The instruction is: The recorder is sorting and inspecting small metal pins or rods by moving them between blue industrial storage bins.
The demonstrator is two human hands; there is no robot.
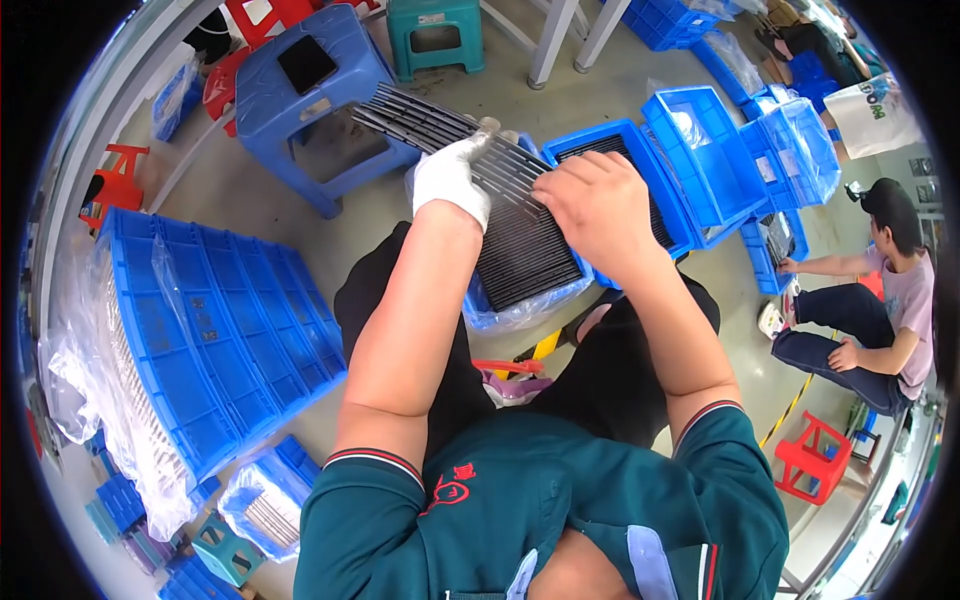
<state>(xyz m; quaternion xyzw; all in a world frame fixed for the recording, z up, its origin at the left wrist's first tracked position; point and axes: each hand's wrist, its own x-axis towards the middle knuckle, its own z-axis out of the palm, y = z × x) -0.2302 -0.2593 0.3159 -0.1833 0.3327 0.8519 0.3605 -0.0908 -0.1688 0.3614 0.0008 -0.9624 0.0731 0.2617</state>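
Grey floor [508,100], blue stool [262,100], bins [716,178]; left fingers [488,125] around rods [410,114], right fingers [582,172] at ends, grip unclear

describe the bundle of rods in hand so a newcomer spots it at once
Find the large blue stool with a dark panel on it. At its right, a white-gloved left hand grips a slanting bundle of thin rods, with the bare right hand at their lower end. Unlike the dark rods lying in the blue crate below, these are held up.
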